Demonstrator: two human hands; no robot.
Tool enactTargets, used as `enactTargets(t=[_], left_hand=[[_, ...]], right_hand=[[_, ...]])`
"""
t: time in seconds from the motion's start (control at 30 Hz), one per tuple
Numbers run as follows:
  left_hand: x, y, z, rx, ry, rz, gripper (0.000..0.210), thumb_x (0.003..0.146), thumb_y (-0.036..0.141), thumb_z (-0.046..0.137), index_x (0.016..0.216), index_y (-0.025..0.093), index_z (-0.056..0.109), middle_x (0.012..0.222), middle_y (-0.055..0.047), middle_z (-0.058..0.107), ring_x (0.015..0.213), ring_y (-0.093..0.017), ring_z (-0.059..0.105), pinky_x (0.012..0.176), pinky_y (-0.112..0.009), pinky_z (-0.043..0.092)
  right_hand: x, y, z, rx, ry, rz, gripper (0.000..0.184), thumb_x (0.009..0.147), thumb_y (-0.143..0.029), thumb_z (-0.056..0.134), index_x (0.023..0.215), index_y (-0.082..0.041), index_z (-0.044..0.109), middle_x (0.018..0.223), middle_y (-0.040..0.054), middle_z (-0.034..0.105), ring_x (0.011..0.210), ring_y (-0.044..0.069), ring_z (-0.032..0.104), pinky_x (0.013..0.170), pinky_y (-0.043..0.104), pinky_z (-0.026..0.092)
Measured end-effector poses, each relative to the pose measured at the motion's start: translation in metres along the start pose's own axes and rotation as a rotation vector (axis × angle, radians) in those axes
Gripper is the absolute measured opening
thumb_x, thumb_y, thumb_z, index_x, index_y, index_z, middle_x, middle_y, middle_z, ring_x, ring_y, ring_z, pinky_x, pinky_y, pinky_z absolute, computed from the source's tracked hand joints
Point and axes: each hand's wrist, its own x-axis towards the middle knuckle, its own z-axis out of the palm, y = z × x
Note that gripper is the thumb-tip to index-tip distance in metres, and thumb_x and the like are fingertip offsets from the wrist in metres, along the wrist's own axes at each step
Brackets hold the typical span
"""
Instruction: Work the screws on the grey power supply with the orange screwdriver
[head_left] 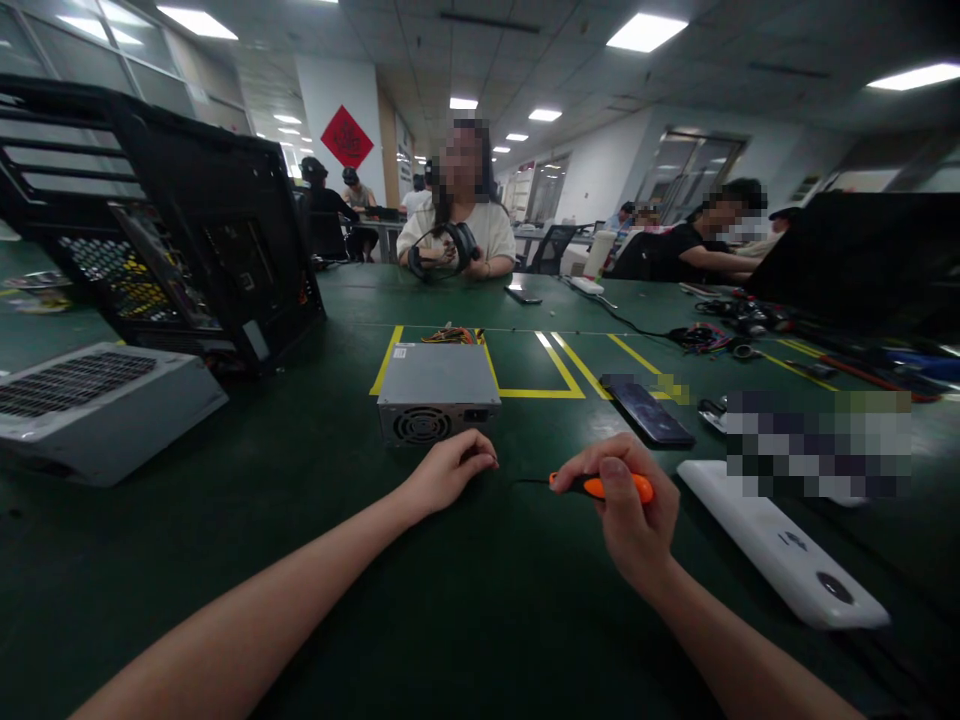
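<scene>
One screwdriver [642, 488], orange and black, is gripped in the right hand [636, 515], fingers and thumb closed round its handle, the thin shaft pointing toward the other hand and touching nothing. The left hand [448, 472] is loosely curled, thumb near the forefinger; whether anything small is pinched there, I cannot tell. It lies just before a grey power supply [439, 373], which sits flat on the green table [465, 620], fan grille and socket facing the wearer, cables [454, 336] bunched behind.

The step in hand appears to be readying the tool beside the box — no screw is being turned. Bringing the tip to bear on the box would call for turning the shaft away from the left hand and steadying the casing.

Farther out, a phone [651, 412] and a white device [784, 545] lie rightward; leftward, a second grey unit [142, 425] stands near a black computer case [277, 230].
</scene>
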Motion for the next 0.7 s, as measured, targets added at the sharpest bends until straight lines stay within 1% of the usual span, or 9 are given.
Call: enactTargets(t=[0.1, 0.17, 0.23, 0.33, 0.47, 0.53, 0.7], left_hand=[[0.002, 0.002, 0.000, -0.244, -0.041, -0.060, 0.005, 0.080, 0.019, 0.049, 0.083, 0.015, 0.050, 0.080, -0.001, 0.056, 0.078, -0.012, 0.053, 0.074, -0.026, 0.040], [0.003, 0.004, 0.001, -0.345, -0.058, -0.091, 0.007, 0.078, 0.019, 0.053, 0.082, 0.014, 0.050, 0.078, -0.001, 0.055, 0.076, -0.011, 0.052, 0.074, -0.026, 0.039], [0.002, 0.005, 0.000, -0.407, -0.068, -0.114, 0.010, 0.076, 0.021, 0.055, 0.082, 0.014, 0.051, 0.077, 0.000, 0.055, 0.075, -0.011, 0.052, 0.074, -0.027, 0.038], [0.002, 0.007, -0.002, -0.448, -0.080, -0.151, 0.011, 0.075, 0.022, 0.057, 0.082, 0.014, 0.052, 0.076, 0.000, 0.054, 0.074, -0.010, 0.051, 0.074, -0.026, 0.037], [0.002, 0.006, -0.003, -0.456, -0.088, -0.164, 0.011, 0.075, 0.022, 0.057, 0.081, 0.014, 0.052, 0.075, 0.000, 0.055, 0.073, -0.010, 0.051, 0.074, -0.026, 0.036], [0.002, 0.004, -0.003, -0.455, -0.087, -0.161, 0.011, 0.075, 0.022, 0.057, 0.081, 0.014, 0.053, 0.075, 0.000, 0.055, 0.074, -0.010, 0.051, 0.075, -0.026, 0.036], [0.003, 0.000, -0.003, -0.460, -0.101, -0.142, 0.011, 0.076, 0.021, 0.056, 0.083, 0.014, 0.053, 0.076, 0.000, 0.055, 0.075, -0.010, 0.051, 0.074, -0.026, 0.036]], right_hand=[[-0.003, -0.006, -0.004, 0.104, 0.064, -0.097, 0.021, 0.087, -0.031, 0.039, 0.075, -0.019, 0.051, 0.062, 0.0008, 0.061, 0.054, 0.015, 0.058, 0.053, 0.030, 0.045], [-0.005, -0.008, -0.005, 0.173, 0.099, -0.163, 0.020, 0.086, -0.031, 0.039, 0.077, -0.018, 0.052, 0.062, 0.0018, 0.061, 0.054, 0.016, 0.059, 0.050, 0.031, 0.045], [-0.007, -0.008, -0.006, 0.209, 0.105, -0.202, 0.019, 0.085, -0.031, 0.041, 0.079, -0.018, 0.053, 0.064, 0.0028, 0.062, 0.055, 0.017, 0.061, 0.050, 0.032, 0.046], [-0.010, -0.005, -0.007, 0.228, 0.029, -0.239, 0.017, 0.085, -0.030, 0.041, 0.083, -0.018, 0.053, 0.069, 0.0044, 0.063, 0.060, 0.019, 0.062, 0.052, 0.033, 0.047], [-0.013, -0.001, -0.007, 0.185, -0.079, -0.280, 0.015, 0.085, -0.028, 0.041, 0.087, -0.018, 0.052, 0.075, 0.0061, 0.064, 0.065, 0.019, 0.063, 0.055, 0.033, 0.048], [-0.014, 0.000, -0.008, 0.169, -0.091, -0.293, 0.015, 0.085, -0.029, 0.041, 0.088, -0.018, 0.052, 0.075, 0.0061, 0.065, 0.065, 0.019, 0.063, 0.057, 0.033, 0.048], [-0.014, -0.001, -0.006, 0.155, -0.069, -0.320, 0.016, 0.085, -0.030, 0.040, 0.088, -0.019, 0.052, 0.074, 0.0056, 0.065, 0.065, 0.019, 0.063, 0.057, 0.033, 0.048]])
